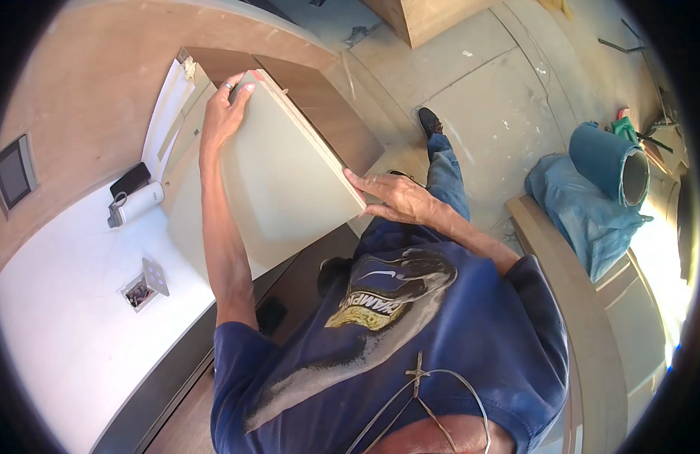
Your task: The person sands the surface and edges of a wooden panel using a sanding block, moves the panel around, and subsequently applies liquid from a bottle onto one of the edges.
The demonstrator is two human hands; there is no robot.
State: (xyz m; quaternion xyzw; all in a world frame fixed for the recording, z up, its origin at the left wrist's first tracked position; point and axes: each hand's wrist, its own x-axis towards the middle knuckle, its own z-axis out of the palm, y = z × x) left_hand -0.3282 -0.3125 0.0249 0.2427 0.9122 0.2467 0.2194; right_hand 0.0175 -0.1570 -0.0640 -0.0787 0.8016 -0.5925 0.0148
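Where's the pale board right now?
The pale board is left of centre in the head view, its far corner in the left hand, its near right corner in the right hand, brown wood just beyond.

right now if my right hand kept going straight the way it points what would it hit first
Most likely the pale panel: the right hand already touches it near a corner, fingers pointing left. Whether they'd push it or slide over it is unclear.
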